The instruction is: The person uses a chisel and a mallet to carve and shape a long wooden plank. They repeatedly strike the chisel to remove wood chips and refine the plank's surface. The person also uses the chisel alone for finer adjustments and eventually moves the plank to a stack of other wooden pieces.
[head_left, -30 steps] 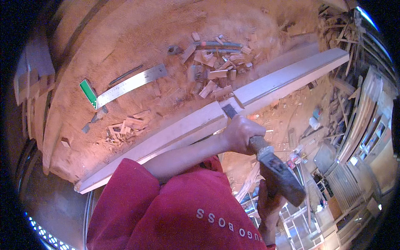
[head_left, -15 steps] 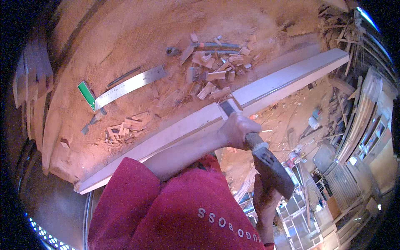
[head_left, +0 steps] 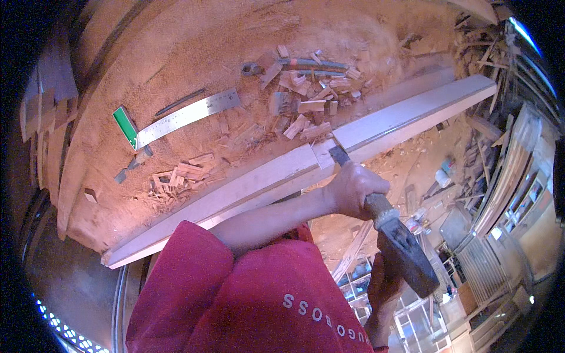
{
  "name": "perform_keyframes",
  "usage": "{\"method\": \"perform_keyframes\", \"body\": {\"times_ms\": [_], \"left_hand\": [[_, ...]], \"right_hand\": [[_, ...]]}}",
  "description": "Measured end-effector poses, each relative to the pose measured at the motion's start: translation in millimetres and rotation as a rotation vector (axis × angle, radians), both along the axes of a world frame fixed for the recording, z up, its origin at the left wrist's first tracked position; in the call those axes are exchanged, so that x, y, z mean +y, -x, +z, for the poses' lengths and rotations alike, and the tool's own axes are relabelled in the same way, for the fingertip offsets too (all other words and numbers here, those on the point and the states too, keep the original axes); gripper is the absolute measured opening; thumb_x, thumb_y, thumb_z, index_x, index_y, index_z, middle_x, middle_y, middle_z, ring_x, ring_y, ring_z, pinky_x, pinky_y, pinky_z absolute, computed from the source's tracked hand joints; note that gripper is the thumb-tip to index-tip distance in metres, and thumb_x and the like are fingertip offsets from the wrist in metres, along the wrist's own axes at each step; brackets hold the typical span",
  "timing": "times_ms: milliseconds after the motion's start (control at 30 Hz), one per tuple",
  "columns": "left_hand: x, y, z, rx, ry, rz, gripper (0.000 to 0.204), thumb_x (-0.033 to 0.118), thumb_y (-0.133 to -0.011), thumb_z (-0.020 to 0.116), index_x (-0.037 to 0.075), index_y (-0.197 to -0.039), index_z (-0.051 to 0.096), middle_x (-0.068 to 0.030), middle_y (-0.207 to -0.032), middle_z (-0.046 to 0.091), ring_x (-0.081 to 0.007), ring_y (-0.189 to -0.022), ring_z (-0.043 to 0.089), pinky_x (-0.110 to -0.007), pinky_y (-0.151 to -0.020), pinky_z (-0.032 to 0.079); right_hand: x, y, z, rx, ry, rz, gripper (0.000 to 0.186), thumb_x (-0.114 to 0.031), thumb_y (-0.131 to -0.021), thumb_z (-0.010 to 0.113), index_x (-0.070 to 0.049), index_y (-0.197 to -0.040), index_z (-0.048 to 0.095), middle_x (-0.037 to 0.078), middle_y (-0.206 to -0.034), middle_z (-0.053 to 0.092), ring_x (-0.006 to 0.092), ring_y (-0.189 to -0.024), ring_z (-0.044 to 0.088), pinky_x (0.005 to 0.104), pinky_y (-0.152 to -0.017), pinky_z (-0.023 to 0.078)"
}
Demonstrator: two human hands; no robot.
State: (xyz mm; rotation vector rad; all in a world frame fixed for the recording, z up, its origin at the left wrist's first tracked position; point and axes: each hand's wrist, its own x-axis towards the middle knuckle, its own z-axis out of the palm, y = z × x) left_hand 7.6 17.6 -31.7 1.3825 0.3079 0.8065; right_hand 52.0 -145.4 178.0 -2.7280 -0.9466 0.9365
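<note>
My left hand [head_left: 357, 189] is wrapped round a chisel [head_left: 339, 155], its blade tip down at the right edge of a notch cut across a long pale timber beam [head_left: 235, 197]. The chisel's handle end points toward the lower right. Against that end, or very close to it, is the dark block head of a mallet [head_left: 409, 259]. My right hand [head_left: 385, 275] is closed behind the mallet head, which hides most of the fingers and the mallet's handle.
Beyond the beam lie a try square [head_left: 188, 117] with a green stock, a thin dark rod [head_left: 179, 102] and a heap of wood chips [head_left: 306, 88]. More chips [head_left: 179, 173] sit nearer on the left. Scrap wood [head_left: 488, 123] is piled at the far right.
The chisel and my left hand have shifted slightly right along the beam, toward the notch's right edge. The mallet and my right hand have moved right and down with them.
</note>
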Motion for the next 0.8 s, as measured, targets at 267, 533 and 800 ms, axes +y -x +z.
{"method": "perform_keyframes", "body": {"times_ms": [267,533,800], "left_hand": [[-5.5,0.8,5.8,-0.011,0.042,0.018,0.029,0.027,-0.065,0.072,0.012,-0.061,0.047,-0.0078,-0.054,0.050,-0.0296,-0.050,0.056,-0.041,-0.046,0.041],[-3.8,-4.6,1.0,0.020,0.019,0.008,0.029,0.025,-0.064,0.073,0.011,-0.062,0.048,-0.0079,-0.055,0.052,-0.0300,-0.052,0.059,-0.041,-0.048,0.044],[-1.1,-2.3,3.3,0.051,-0.004,-0.038,0.029,0.028,-0.065,0.073,0.012,-0.064,0.048,-0.0076,-0.057,0.053,-0.0309,-0.054,0.060,-0.042,-0.047,0.044]], "right_hand": [[-11.0,-1.0,-11.2,-0.022,-0.175,-0.127,0.031,-0.008,-0.096,0.062,0.003,-0.124,0.054,0.015,-0.118,0.063,0.0224,-0.102,0.060,0.0310,-0.090,0.047],[-6.3,2.2,-12.9,-0.049,-0.280,-0.188,0.033,-0.007,-0.093,0.064,0.004,-0.123,0.055,0.009,-0.104,0.066,0.0173,-0.085,0.060,0.0280,-0.073,0.049],[-7.3,7.4,-1.4,0.096,-0.179,-0.208,0.035,-0.001,-0.086,0.071,-0.001,-0.119,0.057,0.016,-0.115,0.066,0.0280,-0.107,0.060,0.0411,-0.092,0.049]]}}
